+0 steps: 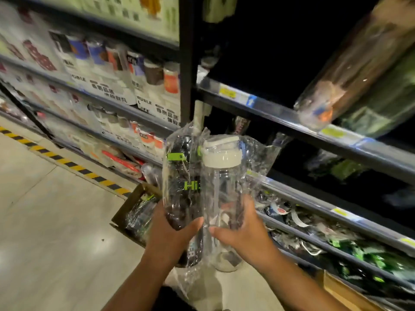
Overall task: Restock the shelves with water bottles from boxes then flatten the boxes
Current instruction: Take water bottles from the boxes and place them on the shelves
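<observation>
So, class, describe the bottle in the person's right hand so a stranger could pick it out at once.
Find the black shelf post mid-frame; below it two hands hold plastic-wrapped bottles. The right hand grips the clear bottle, cream lid on top; the dark bottle in the left hand has green lettering.

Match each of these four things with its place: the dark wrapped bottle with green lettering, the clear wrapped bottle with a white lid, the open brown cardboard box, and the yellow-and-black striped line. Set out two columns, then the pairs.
1. dark plastic-wrapped bottle with green lettering
2. clear plastic-wrapped bottle with white lid
3. open brown cardboard box
4. yellow-and-black striped line

A. standing on the floor, wrapped bottles inside
B. held by the left hand
C. running along the floor, at left
D. held by the right hand

Pairs: 1-B, 2-D, 3-A, 4-C
</observation>
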